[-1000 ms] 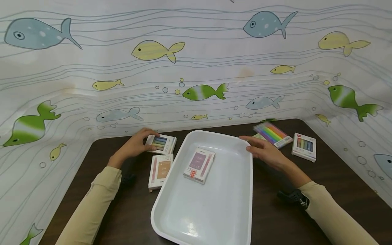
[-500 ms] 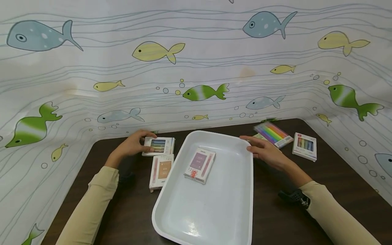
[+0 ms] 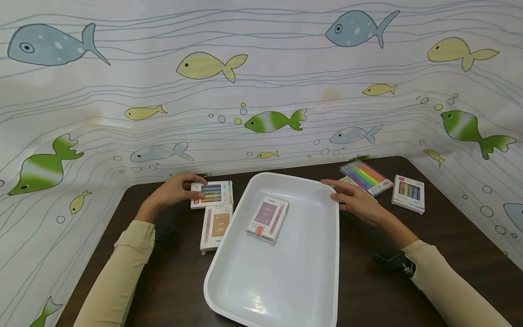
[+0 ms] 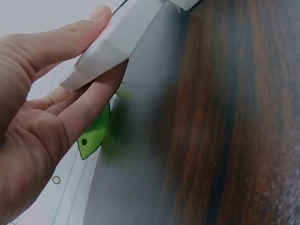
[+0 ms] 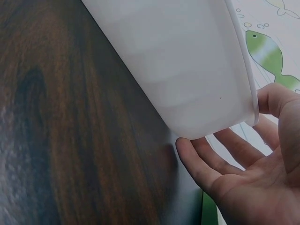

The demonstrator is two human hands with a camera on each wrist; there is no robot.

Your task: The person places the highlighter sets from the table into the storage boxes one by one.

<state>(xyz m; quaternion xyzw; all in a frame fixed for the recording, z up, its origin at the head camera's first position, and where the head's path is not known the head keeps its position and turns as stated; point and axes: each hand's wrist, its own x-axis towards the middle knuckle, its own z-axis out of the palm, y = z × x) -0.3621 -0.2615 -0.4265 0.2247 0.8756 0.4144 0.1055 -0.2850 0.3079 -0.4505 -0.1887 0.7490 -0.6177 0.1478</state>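
My left hand [image 3: 176, 188] holds a white crayon box [image 3: 212, 194] by its left end. Coloured sticks show through the box's window. In the left wrist view the thumb lies over the box [image 4: 123, 35], with fingers beneath it. My right hand [image 3: 358, 201] grips the white tray [image 3: 333, 254] at its far right corner. Seen from the right wrist, the thumb is at the rim and the fingers reach under the corner of the tray [image 5: 183, 70]. Inside the tray lies a white box with a purple panel [image 3: 267, 219].
A white box with an orange-brown panel [image 3: 216, 227] lies below the crayon box, beside the tray's left rim. Right of the tray are a flat rainbow-coloured pack [image 3: 367, 178] and a second crayon box [image 3: 408, 194]. A fish-patterned sheet [image 3: 261, 91] rises behind the dark table [image 3: 376, 295].
My left hand has shifted the crayon box slightly left and turned it straighter, above the orange-brown box. My right hand stays at the tray's corner.
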